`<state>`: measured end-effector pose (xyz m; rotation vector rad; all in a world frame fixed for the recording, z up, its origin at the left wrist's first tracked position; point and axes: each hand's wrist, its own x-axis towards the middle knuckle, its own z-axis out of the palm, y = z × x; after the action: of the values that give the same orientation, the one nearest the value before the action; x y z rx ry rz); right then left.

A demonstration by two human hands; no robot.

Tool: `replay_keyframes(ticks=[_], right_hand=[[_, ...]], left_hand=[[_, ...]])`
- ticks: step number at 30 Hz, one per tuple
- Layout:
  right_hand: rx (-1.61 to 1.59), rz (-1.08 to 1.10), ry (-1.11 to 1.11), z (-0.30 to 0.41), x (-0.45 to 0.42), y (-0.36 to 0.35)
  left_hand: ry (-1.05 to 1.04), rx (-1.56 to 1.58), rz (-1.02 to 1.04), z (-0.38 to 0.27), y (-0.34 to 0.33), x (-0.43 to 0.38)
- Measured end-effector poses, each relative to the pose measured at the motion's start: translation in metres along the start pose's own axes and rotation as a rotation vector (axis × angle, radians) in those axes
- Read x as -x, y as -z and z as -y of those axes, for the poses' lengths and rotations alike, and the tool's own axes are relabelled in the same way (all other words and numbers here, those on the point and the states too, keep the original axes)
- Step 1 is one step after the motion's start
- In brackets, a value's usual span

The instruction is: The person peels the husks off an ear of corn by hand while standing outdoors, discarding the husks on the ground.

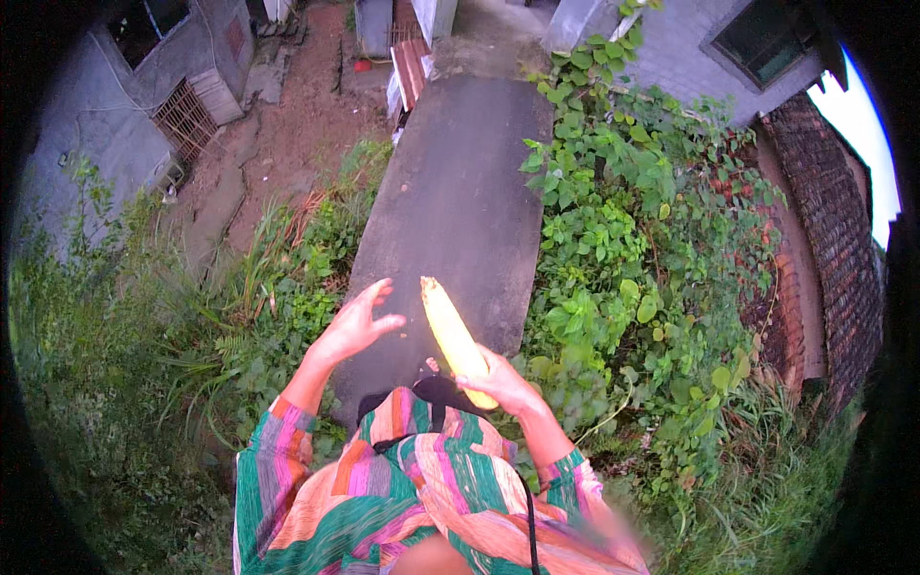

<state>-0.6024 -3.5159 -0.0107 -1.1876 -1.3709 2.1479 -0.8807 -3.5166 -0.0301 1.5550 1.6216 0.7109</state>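
Observation:
In my right hand [499, 381] is a long pale-yellow vegetable [454, 332], gripped near its lower end. Its far end is blunt, ragged and brownish, and points up and to the left over the path; overexposure leaves its exact kind unclear. To the left of it, my left hand [359, 323] hovers with fingers apart, thumb toward the vegetable, touching nothing. A gap separates this hand from the vegetable.
A concrete path [460, 194] runs ahead between a leafy climbing plant [604, 223] on the right and tall grass [215, 352] on the left. Farther off are grey buildings [93, 136], corrugated sheets [411, 72] and a tiled roof [826, 215].

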Motion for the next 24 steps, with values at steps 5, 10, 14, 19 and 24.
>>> replay_keyframes(ticks=[5, 10, 14, 19, 24], right_hand=[[0.078, -0.074, 0.006, 0.074, -0.063, 0.071], [-0.01, -0.121, 0.039, 0.121, -0.143, 0.154], [-0.097, -0.206, 0.102, 0.172, -0.216, 0.212], [0.017, -0.326, 0.072, 0.248, -0.291, 0.282], [0.113, -0.456, 0.104, 0.318, -0.365, 0.357]], left_hand=[[0.071, 0.268, 0.382, -0.081, 0.004, -0.125], [-0.234, 0.814, 0.347, -0.085, 0.011, -0.256], [-0.137, 0.356, 0.12, -0.077, 0.018, -0.382], [-0.237, 0.198, 0.546, -0.126, 0.017, -0.504], [-0.222, 0.528, 0.514, -0.144, 0.049, -0.62]])
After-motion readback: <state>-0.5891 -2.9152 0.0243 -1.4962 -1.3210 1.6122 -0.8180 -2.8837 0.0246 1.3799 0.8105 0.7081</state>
